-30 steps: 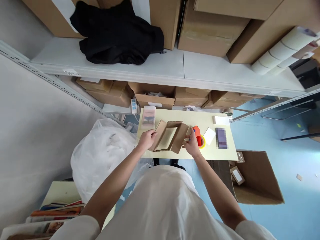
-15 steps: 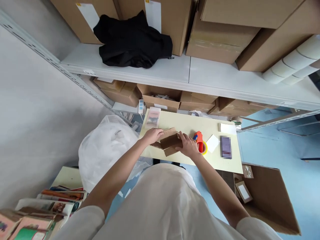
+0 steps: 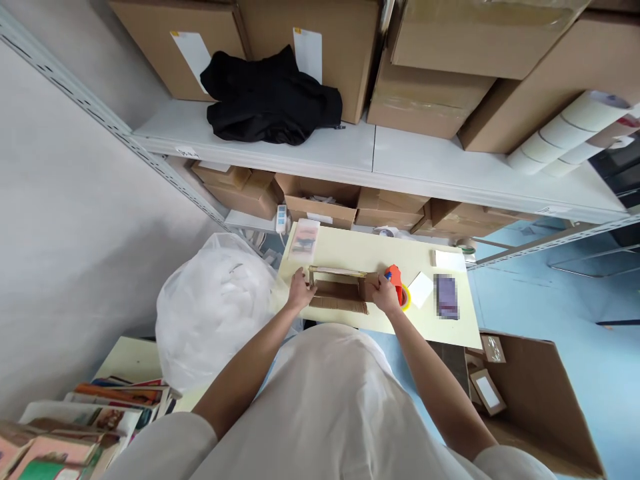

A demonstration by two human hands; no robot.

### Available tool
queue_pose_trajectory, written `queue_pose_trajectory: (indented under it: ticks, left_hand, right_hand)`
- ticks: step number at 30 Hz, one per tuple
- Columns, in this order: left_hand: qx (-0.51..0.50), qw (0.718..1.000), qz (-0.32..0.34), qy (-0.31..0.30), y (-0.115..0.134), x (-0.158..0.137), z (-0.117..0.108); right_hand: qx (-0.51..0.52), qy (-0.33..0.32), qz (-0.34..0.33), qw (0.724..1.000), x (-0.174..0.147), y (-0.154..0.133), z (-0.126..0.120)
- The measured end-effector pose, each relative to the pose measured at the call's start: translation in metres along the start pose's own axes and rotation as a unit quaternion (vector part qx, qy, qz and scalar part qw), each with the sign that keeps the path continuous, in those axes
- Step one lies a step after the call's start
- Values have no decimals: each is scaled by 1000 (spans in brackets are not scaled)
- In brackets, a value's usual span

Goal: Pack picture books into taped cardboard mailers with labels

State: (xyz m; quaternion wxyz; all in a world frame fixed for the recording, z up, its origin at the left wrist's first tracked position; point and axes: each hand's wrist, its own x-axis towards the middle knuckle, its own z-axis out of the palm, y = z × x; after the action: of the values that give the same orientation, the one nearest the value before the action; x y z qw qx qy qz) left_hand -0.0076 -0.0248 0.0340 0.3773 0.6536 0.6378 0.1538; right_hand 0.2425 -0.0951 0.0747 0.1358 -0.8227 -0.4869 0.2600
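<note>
Carton — long axis left-right, opening upward — left hand, right hand clamped on ends.

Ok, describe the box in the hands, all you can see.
The box is brown, apparently cardboard, oblong and open toward the camera, with a pale far edge. A long flap sticks out along its near side. The left hand grips its left end, the right hand its right. It lies crosswise over the table; contact there is unclear.
</note>
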Motion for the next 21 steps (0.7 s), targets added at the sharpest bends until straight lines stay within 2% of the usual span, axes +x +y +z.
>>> queue_pose_trajectory:
  ticks: [2,5,8,11,17,21]
  left_hand:
    - [-4,999,16,-29,0,0,-1]
    - [49,994,83,-45,8,-2,-7]
    - [121,982,146,-4,16,-5,-7]
    - [150,971,185,27,18,-5,-2]
    - [131,969,207,43,10,-3,-5]
    - [143,959,243,10,9,-6,-14]
  right_hand:
    - [7,22,12,1000,1,-1,-1]
    - [12,46,25,999,1,-4,-4]
    - [-4,34,34,999,1,-6,-3]
    - [-10,22,43,999,5,-6,0]
    - [13,33,50,998,18,-3,-2]
    - [54,18,68,996,19,1,-6]
